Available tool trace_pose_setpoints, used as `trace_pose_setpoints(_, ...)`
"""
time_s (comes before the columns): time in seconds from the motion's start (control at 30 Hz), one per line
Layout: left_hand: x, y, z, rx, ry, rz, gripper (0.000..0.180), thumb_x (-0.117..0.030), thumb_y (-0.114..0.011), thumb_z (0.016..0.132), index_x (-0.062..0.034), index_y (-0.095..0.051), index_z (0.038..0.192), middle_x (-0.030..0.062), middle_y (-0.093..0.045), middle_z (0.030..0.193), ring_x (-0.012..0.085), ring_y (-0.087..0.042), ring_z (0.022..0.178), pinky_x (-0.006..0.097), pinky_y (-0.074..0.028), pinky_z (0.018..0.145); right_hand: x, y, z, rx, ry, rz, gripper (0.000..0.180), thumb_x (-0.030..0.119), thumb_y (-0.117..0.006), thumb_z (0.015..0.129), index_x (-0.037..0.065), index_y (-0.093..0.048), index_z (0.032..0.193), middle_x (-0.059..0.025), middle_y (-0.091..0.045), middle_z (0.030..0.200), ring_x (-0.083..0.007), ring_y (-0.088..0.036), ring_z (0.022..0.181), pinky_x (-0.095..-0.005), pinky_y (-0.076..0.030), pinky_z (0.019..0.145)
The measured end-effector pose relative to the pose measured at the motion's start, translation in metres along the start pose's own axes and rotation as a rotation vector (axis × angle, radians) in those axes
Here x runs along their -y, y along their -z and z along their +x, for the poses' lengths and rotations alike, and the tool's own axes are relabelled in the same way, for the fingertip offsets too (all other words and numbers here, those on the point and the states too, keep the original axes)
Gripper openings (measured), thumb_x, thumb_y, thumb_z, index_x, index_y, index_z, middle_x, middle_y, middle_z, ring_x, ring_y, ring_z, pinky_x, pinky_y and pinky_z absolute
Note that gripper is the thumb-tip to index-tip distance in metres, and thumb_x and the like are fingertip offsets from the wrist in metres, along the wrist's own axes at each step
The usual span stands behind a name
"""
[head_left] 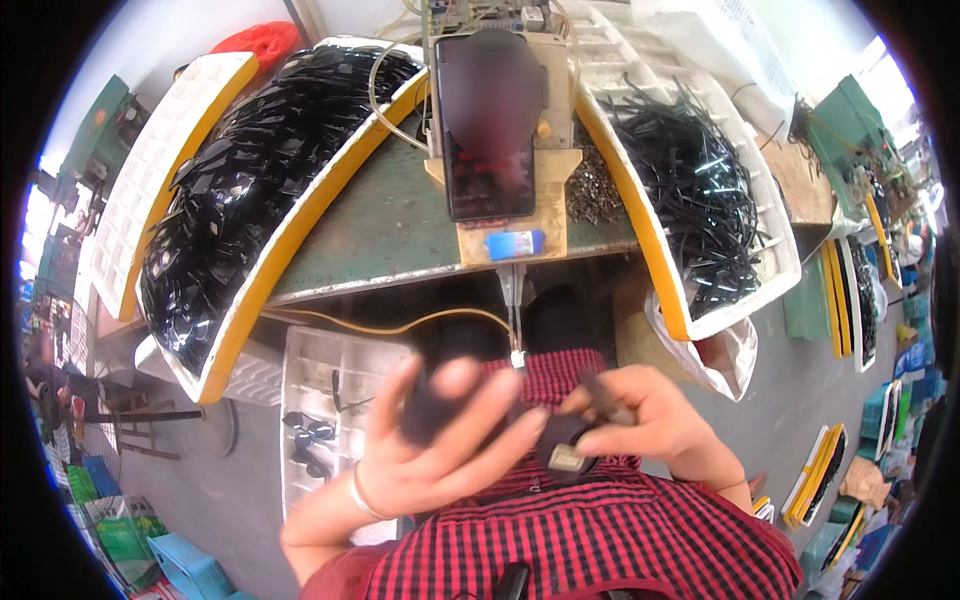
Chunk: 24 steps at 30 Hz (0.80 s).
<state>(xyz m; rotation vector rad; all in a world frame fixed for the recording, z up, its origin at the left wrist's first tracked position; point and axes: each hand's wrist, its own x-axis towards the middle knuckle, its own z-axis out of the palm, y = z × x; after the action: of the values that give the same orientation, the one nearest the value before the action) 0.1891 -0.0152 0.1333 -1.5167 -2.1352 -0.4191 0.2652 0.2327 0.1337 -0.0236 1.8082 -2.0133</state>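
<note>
Dark upright phone screen (489,125) above small blue-white label (514,244) on wooden stand (553,215).

Your green bench (390,225) runs across the far middle of the scene, its worn top bending with the lens. On its left you have a long white and yellow tray (262,275) heaped with glossy black parts (250,170), lying at a slant so its near end hangs past the bench edge. On the right a matching tray (660,265) holds a tangle of thin black strips (700,200). Between them a wooden stand (515,235) sits at the near edge, with a dark phone (488,125) propped on it. Just right of the stand lies a small heap of dark bits (595,190).
</note>
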Motion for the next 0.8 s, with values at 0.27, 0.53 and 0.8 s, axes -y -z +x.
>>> trace_pose_setpoints(0.27,0.037,-0.017,-0.006,-0.269,0.524,-0.303,0.025,-0.003,-0.063,0.079,-0.0048,-0.066,0.104,0.0129,-0.068,0.101,0.0213,-0.058,0.070,0.030,-0.048,0.065,-0.010,0.013,0.016,-0.139,0.351,0.563,0.037,0.019,-0.054,0.089,-0.006,-0.056,0.116,-0.0198,-0.067,0.091,-0.0145,-0.058,0.071,-0.0235,-0.045,0.064)
trace_pose_setpoints(0.53,-0.020,-0.072,0.014,-0.890,1.331,-1.555,0.032,-0.029,-0.052,0.096,-0.0021,-0.060,0.112,0.0014,-0.055,0.091,0.0111,-0.050,0.086,0.026,-0.041,0.076,-0.048,-0.032,0.044,-0.326,0.355,-0.008,0.031,0.013,-0.061,0.093,0.000,-0.055,0.120,-0.0052,-0.063,0.094,-0.0080,-0.057,0.082,-0.0227,-0.046,0.077)
trace_pose_setpoints(0.8,-0.022,-0.079,-0.032,-0.289,1.068,-1.814,0.027,-0.012,-0.064,0.088,0.0023,-0.059,0.111,0.0133,-0.064,0.108,0.0172,-0.060,0.094,0.033,-0.049,0.083,-0.062,-0.030,0.045,-0.505,0.234,0.017,0.016,0.013,-0.065,0.089,0.001,-0.059,0.098,0.0019,-0.057,0.073,-0.0060,-0.054,0.067,-0.0225,-0.043,0.060)
